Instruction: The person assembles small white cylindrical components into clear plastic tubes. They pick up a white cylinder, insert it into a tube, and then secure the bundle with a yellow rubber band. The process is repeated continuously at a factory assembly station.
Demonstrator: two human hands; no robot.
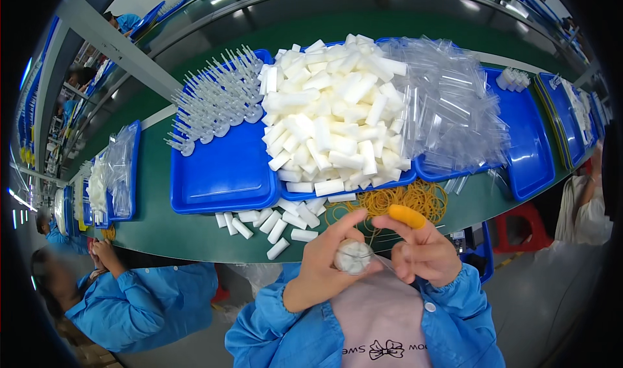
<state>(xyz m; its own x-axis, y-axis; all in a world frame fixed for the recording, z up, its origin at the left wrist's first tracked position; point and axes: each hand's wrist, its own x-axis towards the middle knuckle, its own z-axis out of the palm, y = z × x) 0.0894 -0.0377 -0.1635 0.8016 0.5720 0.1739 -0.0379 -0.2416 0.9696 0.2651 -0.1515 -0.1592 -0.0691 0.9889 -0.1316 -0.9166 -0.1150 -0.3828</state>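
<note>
1. Left hand [321, 270] curled round a small white foam bundle [352, 256], held close to the chest, just below the front edge of the green bench [195, 238]; grip clenched on the bundle, thumb stretched over its top.
2. Right hand [422, 251] just beside it, forefinger capped with an orange finger cot [407, 216]; fingers half curled, seemingly pinching something thin against the bundle, too fine to tell what.
3. Pile of yellow rubber bands [409, 199] on the bench just beyond the hands; loose white foam sticks [272, 224] scattered to its left.
4. Blue tray [224, 180] behind, heaped with more foam sticks [334, 108]; clear plastic sleeves [454, 108] on the right, clear plastic applicators [217, 98] on the left.
5. Likely best done by keeping the bundle's ends level, squeezing evenly without crushing the foam, and working with the capped finger for traction.
6. Worth keeping the bundle steady and low, clear of the loose sticks.
</note>
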